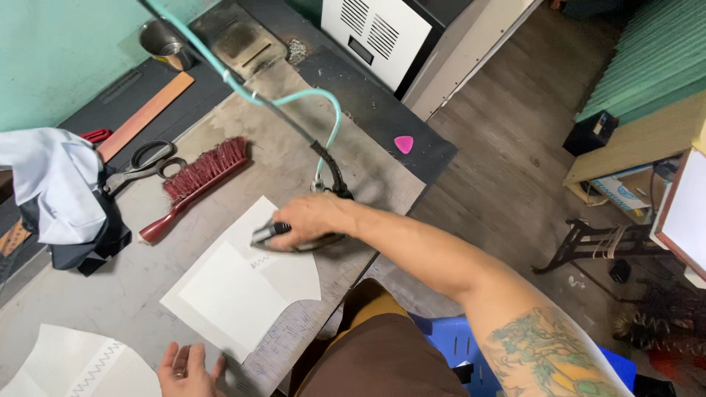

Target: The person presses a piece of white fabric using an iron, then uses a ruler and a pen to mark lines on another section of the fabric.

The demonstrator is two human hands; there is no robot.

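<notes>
I see a tailoring workshop: a worn worktable (pixel 147 279) bearing heavy scissors (pixel 140 165), a red brush (pixel 195 184), cut white fabric pieces (pixel 235 294) and a wooden ruler (pixel 143 117).

Red brush (pixel 197 185) beside black scissors (pixel 141 165); pink triangular chip (pixel 404 144) near table edge.

Matt white fabric piece (pixel 235 294) on worn grey tabletop (pixel 132 279).

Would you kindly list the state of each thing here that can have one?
Iron: gripped by right hand, on the white piece.
White piece: flat, left hand at its corner.
Scissors: shut, lying flat.
Brush: on its side.
Metal cup: upright.
</notes>
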